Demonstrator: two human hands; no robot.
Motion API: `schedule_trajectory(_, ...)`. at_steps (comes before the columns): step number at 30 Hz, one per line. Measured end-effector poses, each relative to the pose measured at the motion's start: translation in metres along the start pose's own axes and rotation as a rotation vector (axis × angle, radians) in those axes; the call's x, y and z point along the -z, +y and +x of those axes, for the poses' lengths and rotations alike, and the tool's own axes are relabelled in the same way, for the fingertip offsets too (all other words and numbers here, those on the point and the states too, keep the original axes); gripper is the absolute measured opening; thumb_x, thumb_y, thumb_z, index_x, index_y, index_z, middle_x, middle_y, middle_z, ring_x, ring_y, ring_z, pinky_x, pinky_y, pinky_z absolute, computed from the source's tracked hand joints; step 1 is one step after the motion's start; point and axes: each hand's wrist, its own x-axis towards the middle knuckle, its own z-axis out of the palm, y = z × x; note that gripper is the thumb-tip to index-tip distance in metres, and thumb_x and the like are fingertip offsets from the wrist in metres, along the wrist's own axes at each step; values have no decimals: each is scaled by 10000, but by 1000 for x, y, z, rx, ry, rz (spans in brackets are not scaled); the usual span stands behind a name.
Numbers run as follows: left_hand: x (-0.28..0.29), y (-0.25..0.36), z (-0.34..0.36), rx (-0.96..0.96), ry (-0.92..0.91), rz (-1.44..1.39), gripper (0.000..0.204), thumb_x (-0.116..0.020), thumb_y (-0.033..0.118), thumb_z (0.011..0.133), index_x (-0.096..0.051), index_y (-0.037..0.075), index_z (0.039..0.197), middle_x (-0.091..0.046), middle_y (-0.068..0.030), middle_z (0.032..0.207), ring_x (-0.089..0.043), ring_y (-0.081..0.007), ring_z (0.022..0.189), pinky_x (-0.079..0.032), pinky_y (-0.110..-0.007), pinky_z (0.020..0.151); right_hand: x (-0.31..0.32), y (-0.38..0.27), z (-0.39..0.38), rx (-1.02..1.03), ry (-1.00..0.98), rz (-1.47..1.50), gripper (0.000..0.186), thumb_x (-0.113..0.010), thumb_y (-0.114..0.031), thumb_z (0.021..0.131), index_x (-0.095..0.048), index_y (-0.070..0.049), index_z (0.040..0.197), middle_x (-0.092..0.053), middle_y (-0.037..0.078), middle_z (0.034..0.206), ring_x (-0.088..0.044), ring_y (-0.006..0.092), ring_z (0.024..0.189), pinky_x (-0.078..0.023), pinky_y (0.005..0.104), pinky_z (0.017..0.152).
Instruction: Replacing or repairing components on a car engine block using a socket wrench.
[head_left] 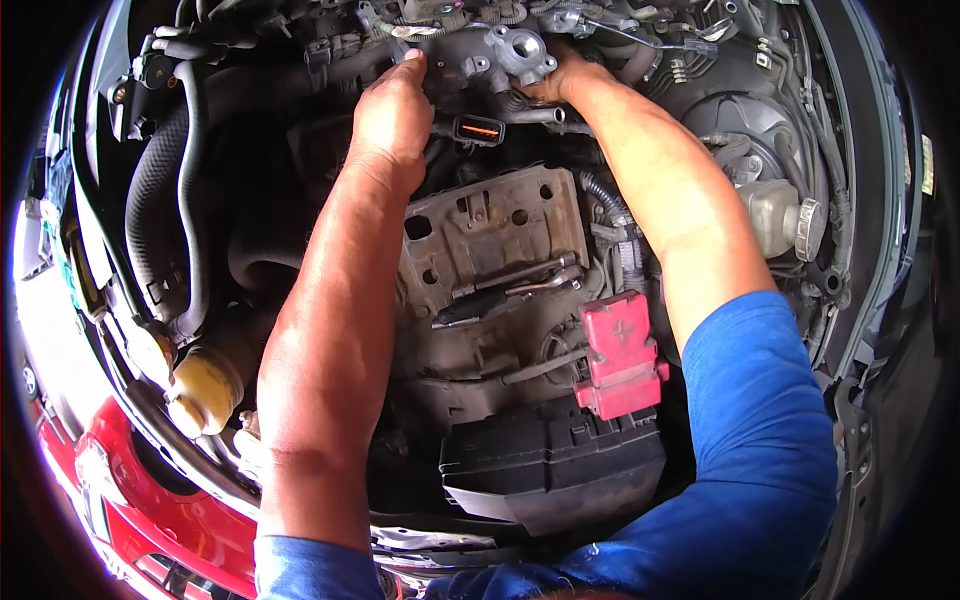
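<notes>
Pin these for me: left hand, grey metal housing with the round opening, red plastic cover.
Left hand (391, 116): head view, on the back of the hand.
Grey metal housing (519, 69): head view, body just below its opening.
Red plastic cover (618, 350): head view, middle of its face.

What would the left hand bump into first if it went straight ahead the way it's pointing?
Probably the wiring just past the left hand, near the picture's top edge, though depth is hard to judge here.
</notes>
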Motion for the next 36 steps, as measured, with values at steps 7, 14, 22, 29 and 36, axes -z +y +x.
schedule_trajectory(7, 1, -2, 7, 6, -7, -65, 515, -543, 349, 952, -519, -7, 1324, -516, -159, 1346, -464, -244, 1192, -327, -394, 1035, 0, 1, -1, 23, -20, 92, 510, -727, -414, 701, -644, -126, 1114, -646, 155, 1163, -607, 332, 1060, -494, 362, 912)
schedule_trajectory(14, 6, -5, 5, -83, -22, 9, 512, -550, 336, 952, -537, -53, 1283, -558, -167, 1302, -476, -226, 1189, -330, -340, 1029, -1, 3, 5, -100, -133, 192, 538, -758, -391, 661, -647, -134, 1121, -644, 157, 1168, -605, 326, 1068, -493, 355, 912)
schedule_trajectory(22, 10, 0, -12, -10, 74, 69, 384, -568, 313, 938, -649, -33, 1084, -631, -76, 911, -498, -144, 790, -412, -297, 746, 31, -7, -16, -186, -286, 48, 563, -566, -386, 844, -504, -143, 1348, -503, 166, 1381, -446, 346, 1301, -349, 458, 1079)
schedule_trajectory(29, 2, -19, 2, -116, 68, -167, 301, -623, 204, 908, -639, 0, 1129, -571, 12, 765, -430, -83, 618, -345, -259, 570, 22, 11, -9, -194, -200, -49, 444, -573, -240, 797, -633, 16, 1156, -545, 246, 1294, -493, 377, 1245, -402, 404, 1049)
schedule_trajectory(36, 2, -12, -23, -174, 219, 341, 490, -654, 297, 877, -579, -43, 1222, -649, -187, 1151, -616, -258, 1056, -464, -325, 909, 50, -21, -41, -259, -115, -14, 325, -611, -177, 786, -668, 37, 1024, -625, 281, 1099, -607, 390, 1061, -484, 425, 900)
